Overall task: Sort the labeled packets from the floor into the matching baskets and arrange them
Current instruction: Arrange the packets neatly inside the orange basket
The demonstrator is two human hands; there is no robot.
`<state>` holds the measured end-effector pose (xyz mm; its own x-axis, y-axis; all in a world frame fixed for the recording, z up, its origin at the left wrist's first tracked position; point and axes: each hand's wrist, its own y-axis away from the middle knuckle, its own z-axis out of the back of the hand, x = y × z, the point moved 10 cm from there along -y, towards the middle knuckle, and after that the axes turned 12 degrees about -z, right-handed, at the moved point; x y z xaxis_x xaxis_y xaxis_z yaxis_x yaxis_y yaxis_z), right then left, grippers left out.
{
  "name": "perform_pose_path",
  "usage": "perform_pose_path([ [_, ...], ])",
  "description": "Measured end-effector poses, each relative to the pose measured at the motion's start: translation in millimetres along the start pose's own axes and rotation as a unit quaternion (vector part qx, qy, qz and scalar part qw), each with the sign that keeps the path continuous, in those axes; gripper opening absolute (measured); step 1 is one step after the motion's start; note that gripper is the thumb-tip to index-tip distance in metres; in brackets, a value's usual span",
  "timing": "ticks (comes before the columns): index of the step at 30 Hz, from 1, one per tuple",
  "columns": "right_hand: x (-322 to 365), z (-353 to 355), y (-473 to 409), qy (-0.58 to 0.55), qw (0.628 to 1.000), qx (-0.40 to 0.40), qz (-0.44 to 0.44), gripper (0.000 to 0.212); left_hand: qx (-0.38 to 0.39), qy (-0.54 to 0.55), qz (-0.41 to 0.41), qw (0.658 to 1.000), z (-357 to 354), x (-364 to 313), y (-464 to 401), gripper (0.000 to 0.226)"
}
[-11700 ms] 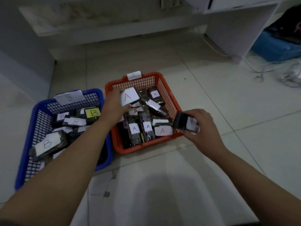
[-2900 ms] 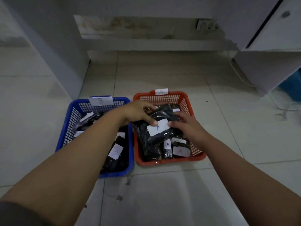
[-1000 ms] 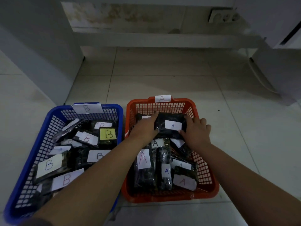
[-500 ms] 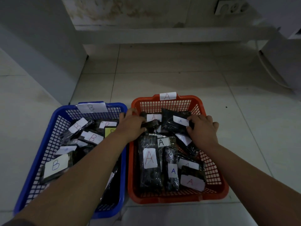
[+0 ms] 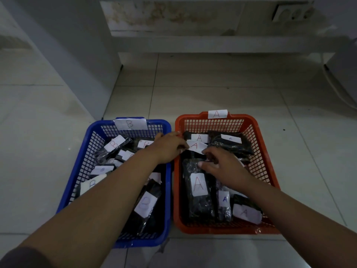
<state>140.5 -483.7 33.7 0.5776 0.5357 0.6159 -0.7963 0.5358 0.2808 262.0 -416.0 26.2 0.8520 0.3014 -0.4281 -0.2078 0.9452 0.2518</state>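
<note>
The left hand (image 5: 169,147) pinched a dark, crinkly plastic packet with a white "A" label (image 5: 195,146) in the red mesh plastic basket (image 5: 258,167); the right hand (image 5: 222,167) hovered beside it, fingers loosely curled, holding nothing. Light, soft and slippery, it probably wanted an edge grip.

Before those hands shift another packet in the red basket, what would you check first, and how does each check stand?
1. Red basket tagged A: ok.
2. Blue basket tagged B: ok.
3. Readable labels in the red basket all say A, like the large packet: ok.
4. Left hand grips the A packet firmly: cannot tell, fingers hide the contact.
5. Right hand free, holding nothing: ok, as far as shows.
6. Floor has no stray packets in view: ok.
</note>
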Motion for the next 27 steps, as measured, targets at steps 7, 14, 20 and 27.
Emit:
perform_pose_path([
  [7,-3,-33,7,0.098,0.991,0.028,-0.085,0.082,0.023,0.006,0.001,1.000,-7,0,9,0.041],
  [14,-12,-12,7,-0.182,0.968,0.073,-0.159,0.053,0.013,0.021,0.008,1.000,-7,2,6,0.044],
  [20,-32,17,0,-0.219,0.955,0.056,-0.193,0.053,0.017,0.010,0.007,1.000,-7,0,7,0.045],
  [27,-21,13,-3,-0.162,0.964,0.115,-0.177,0.039,-0.052,-0.020,-0.033,0.998,-2,-9,5,0.038],
])
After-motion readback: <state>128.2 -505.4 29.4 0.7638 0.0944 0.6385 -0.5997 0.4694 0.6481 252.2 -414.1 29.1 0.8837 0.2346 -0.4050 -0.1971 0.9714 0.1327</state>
